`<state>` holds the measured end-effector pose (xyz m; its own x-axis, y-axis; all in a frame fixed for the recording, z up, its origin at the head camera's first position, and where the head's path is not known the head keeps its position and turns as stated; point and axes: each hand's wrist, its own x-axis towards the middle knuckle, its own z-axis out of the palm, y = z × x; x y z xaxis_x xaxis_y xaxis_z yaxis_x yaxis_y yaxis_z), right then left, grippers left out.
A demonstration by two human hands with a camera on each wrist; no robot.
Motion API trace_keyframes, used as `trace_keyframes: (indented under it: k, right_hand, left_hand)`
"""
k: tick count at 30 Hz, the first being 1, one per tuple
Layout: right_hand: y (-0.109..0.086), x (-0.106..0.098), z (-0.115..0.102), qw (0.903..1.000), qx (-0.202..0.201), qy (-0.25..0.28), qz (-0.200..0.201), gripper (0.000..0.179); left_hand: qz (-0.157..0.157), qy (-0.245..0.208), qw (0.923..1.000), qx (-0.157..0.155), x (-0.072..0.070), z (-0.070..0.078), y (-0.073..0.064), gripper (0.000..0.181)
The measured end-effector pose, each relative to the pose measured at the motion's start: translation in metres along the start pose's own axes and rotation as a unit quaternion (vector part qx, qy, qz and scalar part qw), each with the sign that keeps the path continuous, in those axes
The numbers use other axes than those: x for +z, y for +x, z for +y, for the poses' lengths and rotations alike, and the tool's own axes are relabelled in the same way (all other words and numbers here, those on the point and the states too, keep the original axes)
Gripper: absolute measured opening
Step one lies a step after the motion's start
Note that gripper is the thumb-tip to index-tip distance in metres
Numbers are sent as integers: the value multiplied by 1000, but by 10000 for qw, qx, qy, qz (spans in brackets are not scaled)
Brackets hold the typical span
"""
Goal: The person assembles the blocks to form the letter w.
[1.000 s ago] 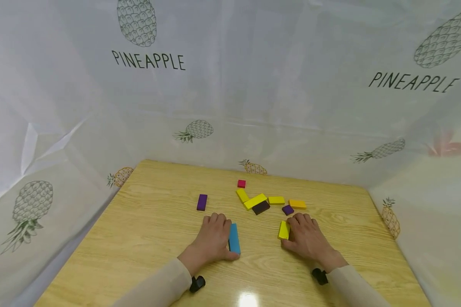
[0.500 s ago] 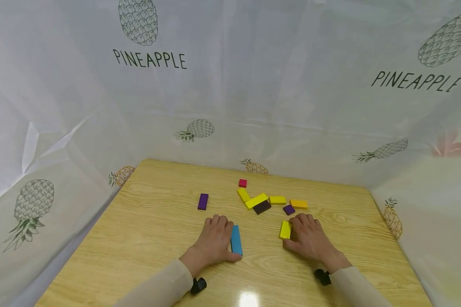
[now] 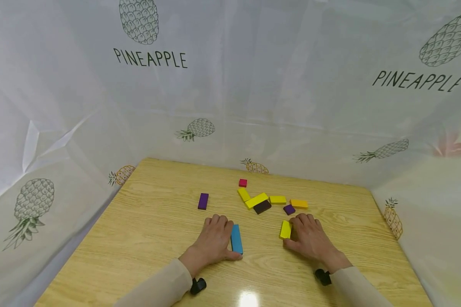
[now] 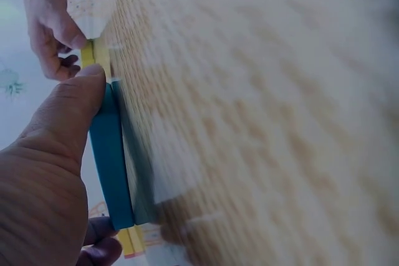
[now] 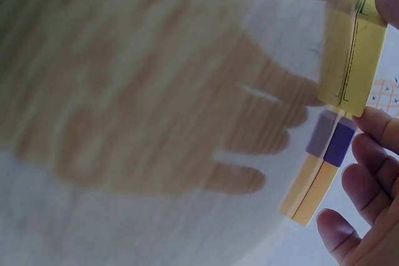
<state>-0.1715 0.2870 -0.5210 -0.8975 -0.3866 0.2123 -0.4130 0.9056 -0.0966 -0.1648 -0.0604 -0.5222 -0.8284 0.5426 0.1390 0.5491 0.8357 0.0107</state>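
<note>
At the middle of the table, my left hand point(image 3: 213, 241) pinches a long blue block point(image 3: 236, 240) lengthwise, thumb at its near end and fingers at the far end. The left wrist view shows this blue block point(image 4: 111, 157) lying along the tabletop. Further right, my right hand point(image 3: 310, 241) grips a yellow block point(image 3: 286, 230) by its two ends. In the right wrist view, thumb and index finger touch opposite ends of that yellow block point(image 5: 366, 57), while the other fingers stay off it. A wide gap separates the two held blocks.
Behind the hands lie several loose blocks: a purple block point(image 3: 203, 201), a red one point(image 3: 243, 183), more yellow ones, a dark brown block point(image 3: 262, 207), a small purple block point(image 3: 289, 209) and an orange block point(image 3: 299, 204). A pineapple-print sheet point(image 3: 292, 140) hangs around the wooden table point(image 3: 150, 221).
The head view shifts very slightly. Both hands keep their grip on the blue and yellow blocks, and no block has visibly moved on the table.
</note>
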Motion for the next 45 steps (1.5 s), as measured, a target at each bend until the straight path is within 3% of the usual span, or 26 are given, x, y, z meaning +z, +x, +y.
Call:
trace_keyframes:
  k: [45]
  right_hand:
    - [0, -2, 0, 9999, -39, -108, 108, 58]
  left_hand:
    - [27, -252, 9996, 110, -2, -1, -5, 96]
